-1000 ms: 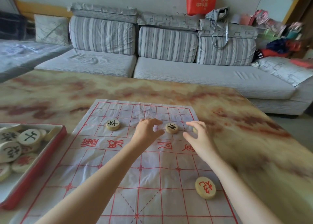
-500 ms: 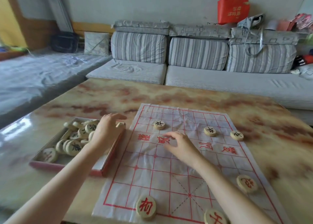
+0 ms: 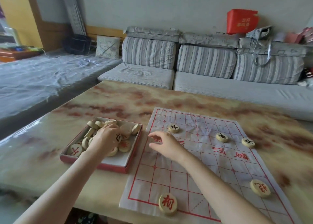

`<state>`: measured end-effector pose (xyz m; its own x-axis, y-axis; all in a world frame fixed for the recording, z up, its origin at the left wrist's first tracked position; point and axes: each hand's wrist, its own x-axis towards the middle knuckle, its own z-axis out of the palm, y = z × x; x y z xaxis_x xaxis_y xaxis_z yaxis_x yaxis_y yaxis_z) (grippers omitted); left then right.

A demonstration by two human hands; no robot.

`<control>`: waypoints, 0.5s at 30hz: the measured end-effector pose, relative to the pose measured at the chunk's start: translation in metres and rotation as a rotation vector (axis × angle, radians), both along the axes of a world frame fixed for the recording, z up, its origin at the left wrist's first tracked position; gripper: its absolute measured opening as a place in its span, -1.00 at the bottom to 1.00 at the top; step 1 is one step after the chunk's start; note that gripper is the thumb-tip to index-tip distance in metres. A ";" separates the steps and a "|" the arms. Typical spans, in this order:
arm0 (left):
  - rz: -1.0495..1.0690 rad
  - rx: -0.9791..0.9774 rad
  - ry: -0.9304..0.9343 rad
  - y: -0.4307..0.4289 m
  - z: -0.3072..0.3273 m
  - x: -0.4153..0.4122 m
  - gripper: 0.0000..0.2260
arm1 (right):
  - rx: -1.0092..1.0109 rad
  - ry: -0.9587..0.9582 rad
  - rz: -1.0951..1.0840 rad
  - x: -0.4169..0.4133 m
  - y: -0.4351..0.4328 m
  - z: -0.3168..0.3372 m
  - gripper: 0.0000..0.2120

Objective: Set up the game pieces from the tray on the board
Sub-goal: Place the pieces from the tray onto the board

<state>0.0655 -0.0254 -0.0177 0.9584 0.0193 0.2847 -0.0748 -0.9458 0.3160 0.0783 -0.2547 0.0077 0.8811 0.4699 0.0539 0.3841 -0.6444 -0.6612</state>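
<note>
Many pieces [image 3: 124,145] in tray [image 3: 130,157] under L hand [image 3: 105,139].

Left hand [image 3: 105,139]: palm down, fingers curled, reaching toward 11 o'clock; right hand [image 3: 166,143]: fingers loosely spread, empty.

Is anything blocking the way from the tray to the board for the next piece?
Nothing visible. The tray sits beside the board; only its low wall lies between. The left hand is in the tray, the right hand over the board's edge.

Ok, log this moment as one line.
left hand: in tray, among pieces | right hand: open over board | five pieces placed
</note>
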 end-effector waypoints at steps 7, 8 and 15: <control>0.047 -0.012 -0.164 0.006 0.003 -0.018 -0.56 | -0.008 -0.063 0.032 0.013 0.050 -0.004 -0.62; 0.075 -0.066 -0.189 0.008 0.004 -0.022 -0.57 | -0.012 -0.086 0.034 0.016 0.059 -0.004 -0.59; 0.131 -0.303 -0.239 0.019 0.003 -0.039 -0.58 | -0.104 -0.146 0.008 0.041 0.106 -0.023 -0.39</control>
<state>0.0265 -0.0062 -0.0146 0.8497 0.2538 0.4621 -0.0654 -0.8190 0.5700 0.1191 -0.1490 -0.0154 0.8638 0.4864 0.1316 0.4763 -0.7028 -0.5284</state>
